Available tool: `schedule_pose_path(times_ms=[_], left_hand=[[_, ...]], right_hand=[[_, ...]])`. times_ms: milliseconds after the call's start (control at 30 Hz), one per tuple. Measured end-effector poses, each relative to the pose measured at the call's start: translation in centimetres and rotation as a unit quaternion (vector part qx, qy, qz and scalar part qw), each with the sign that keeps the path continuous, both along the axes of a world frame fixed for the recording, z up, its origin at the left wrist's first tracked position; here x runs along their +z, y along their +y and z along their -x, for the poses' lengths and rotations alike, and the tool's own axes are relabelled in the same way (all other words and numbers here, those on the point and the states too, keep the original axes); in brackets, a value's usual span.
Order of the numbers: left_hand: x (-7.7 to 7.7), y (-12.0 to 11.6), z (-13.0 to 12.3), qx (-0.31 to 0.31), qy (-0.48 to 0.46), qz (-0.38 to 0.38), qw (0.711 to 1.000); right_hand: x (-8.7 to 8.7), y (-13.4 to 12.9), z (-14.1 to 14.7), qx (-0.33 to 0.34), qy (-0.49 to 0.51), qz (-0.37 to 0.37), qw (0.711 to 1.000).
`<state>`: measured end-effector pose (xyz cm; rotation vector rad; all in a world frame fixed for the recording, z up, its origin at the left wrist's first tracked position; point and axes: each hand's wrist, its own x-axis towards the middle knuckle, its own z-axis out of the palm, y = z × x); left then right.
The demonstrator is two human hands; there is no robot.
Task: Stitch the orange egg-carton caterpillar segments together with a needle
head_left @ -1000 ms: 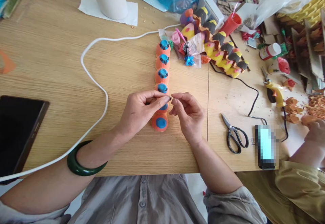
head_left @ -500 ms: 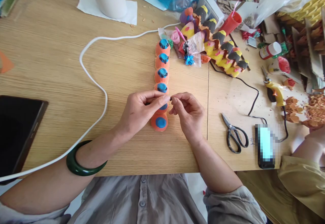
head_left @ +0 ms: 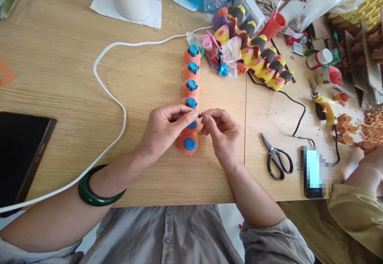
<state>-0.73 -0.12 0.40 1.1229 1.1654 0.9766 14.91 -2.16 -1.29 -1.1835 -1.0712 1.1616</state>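
An orange strip of several joined bumps lies lengthwise on the wooden table, each visible bump topped with a blue disc; the upper ones carry dark marks. Over its lower part, my left hand pinches a small dark piece between thumb and index finger. My right hand, just right of the strip, pinches the same dark piece from the other side, fingertips nearly touching those of my left. The fingers partly cover the fourth and fifth bumps.
Scissors and a phone lie at right, near a co-worker's arm. Painted strips, a red cup and a yellow-handled tool sit beyond. A white cable and a tablet are left.
Both hands keep almost the same place and pinch. A little more of the dark piece shows between the fingertips, with my left fingertips slightly further left.
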Motion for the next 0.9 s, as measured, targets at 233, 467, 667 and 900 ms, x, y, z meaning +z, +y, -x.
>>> schedule_pose_path(times_ms=[233, 467, 667, 900], left_hand=[[0.1, 0.1, 0.0, 0.001, 0.004, -0.001, 1.000], [-0.1, 0.0, 0.0, 0.016, 0.061, -0.050, 0.997], [0.1, -0.1, 0.1, 0.013, 0.104, -0.093, 0.990], [-0.6, 1.3, 0.7, 0.084, 0.083, -0.082, 0.990]], right_hand=[[0.0, -0.1, -0.2, 0.007, 0.010, 0.005, 1.000], [-0.4, 0.0, -0.1, 0.006, 0.005, -0.005, 1.000], [-0.7, 0.3, 0.0, -0.016, -0.013, -0.027, 0.999], [-1.9, 1.6, -0.3, -0.080, -0.010, -0.008, 0.997]])
